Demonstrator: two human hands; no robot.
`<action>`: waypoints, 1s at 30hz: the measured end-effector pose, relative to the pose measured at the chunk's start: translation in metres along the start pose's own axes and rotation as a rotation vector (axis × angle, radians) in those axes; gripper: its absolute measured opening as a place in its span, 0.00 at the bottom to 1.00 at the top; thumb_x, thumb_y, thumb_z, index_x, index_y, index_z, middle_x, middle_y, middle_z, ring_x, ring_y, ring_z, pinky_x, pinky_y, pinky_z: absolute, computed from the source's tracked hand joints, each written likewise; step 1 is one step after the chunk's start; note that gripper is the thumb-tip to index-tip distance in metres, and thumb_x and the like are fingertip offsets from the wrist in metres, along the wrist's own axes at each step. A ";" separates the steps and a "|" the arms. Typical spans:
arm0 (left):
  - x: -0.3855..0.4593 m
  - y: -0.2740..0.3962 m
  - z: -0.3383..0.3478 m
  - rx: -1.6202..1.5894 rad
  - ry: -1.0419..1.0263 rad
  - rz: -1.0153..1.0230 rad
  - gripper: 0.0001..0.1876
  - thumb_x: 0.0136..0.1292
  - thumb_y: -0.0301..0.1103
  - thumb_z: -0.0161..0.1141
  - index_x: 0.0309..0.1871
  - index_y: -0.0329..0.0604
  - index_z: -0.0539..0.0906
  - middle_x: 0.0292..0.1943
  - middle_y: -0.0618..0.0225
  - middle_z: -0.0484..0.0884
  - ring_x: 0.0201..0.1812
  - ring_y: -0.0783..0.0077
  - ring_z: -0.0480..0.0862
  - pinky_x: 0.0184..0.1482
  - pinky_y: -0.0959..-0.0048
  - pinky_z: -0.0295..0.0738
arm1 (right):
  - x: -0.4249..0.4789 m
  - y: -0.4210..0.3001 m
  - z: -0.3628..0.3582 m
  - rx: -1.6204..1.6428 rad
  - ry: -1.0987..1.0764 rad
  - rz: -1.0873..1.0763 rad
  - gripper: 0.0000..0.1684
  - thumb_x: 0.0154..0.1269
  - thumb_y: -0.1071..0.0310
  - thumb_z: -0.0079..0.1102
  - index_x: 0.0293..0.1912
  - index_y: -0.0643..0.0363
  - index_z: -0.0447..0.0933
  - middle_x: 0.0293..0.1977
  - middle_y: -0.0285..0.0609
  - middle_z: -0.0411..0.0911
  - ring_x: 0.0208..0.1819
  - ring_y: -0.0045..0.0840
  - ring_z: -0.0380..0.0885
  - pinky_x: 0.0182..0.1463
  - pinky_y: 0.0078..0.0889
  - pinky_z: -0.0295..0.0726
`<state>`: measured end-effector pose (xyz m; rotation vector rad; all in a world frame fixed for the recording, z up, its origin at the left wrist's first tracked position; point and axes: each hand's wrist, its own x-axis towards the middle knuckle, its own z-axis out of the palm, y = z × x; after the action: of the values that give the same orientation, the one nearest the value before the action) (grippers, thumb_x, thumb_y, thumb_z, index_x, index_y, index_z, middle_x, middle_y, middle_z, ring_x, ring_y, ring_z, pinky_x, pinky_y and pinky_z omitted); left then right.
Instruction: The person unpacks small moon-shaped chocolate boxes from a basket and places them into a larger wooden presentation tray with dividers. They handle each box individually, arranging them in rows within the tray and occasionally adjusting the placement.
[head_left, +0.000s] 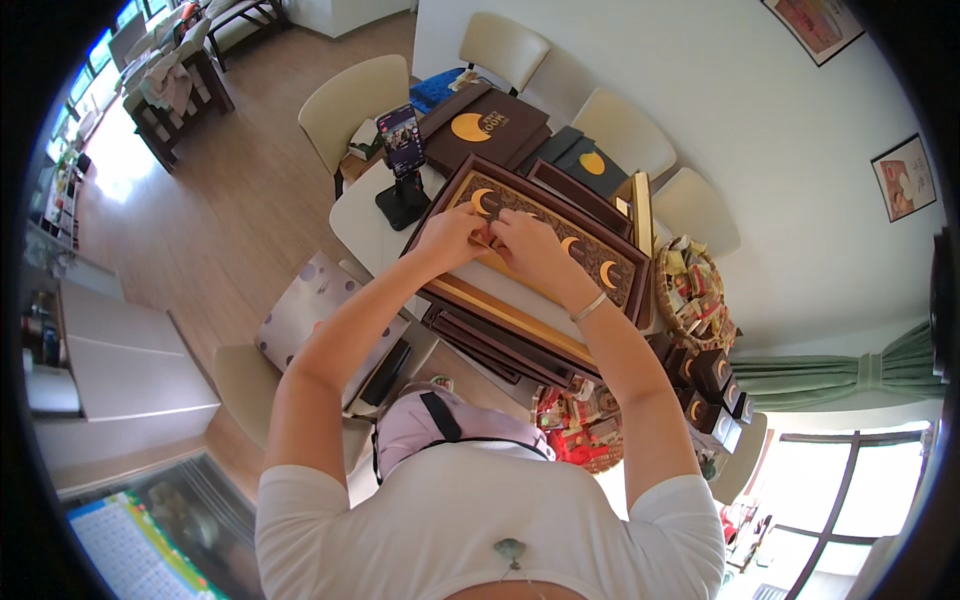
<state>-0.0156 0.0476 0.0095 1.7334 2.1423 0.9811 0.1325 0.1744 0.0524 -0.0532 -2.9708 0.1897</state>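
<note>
A large dark brown mooncake gift box tray (642, 296) with gold edging lies tilted across the table in front of me. Along its far side runs a row of dark patterned mooncake boxes (610, 275) with gold crescents. My left hand (454, 238) and my right hand (525, 244) meet over the tray's left half, fingertips pinched together on a small brownish piece whose kind I cannot tell. Fingers hide most of it. The near part of the tray shows a pale panel (525, 300) and a gold strip.
A phone (403, 139) on a black stand is at the table's left. Behind the tray lie a brown mooncake box (487, 126) and a dark one (581, 161). At right are a wicker basket (690, 292) of wrapped packets and stacked small boxes (709, 382). Chairs surround the table.
</note>
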 end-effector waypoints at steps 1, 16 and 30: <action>0.001 0.000 0.000 -0.003 -0.006 -0.007 0.10 0.52 0.32 0.76 0.34 0.43 0.85 0.40 0.67 0.80 0.42 0.62 0.85 0.46 0.66 0.81 | 0.001 -0.001 0.001 -0.027 -0.069 0.039 0.13 0.61 0.69 0.65 0.46 0.59 0.76 0.46 0.46 0.75 0.48 0.39 0.79 0.47 0.39 0.84; -0.001 0.006 -0.004 -0.060 -0.052 -0.042 0.12 0.53 0.29 0.76 0.38 0.41 0.83 0.40 0.68 0.80 0.41 0.68 0.86 0.45 0.70 0.83 | -0.086 -0.010 -0.011 0.420 0.216 0.227 0.42 0.75 0.53 0.56 0.77 0.59 0.52 0.78 0.52 0.51 0.79 0.44 0.50 0.79 0.47 0.56; 0.004 0.004 0.000 -0.073 -0.092 -0.095 0.12 0.53 0.31 0.75 0.39 0.44 0.84 0.42 0.70 0.81 0.44 0.67 0.87 0.47 0.69 0.81 | -0.181 0.013 0.001 0.253 0.385 0.662 0.18 0.64 0.71 0.66 0.53 0.62 0.82 0.61 0.49 0.77 0.63 0.43 0.75 0.66 0.41 0.77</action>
<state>-0.0133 0.0515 0.0127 1.5960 2.0836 0.9244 0.3108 0.1793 0.0203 -0.9253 -2.4192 0.5568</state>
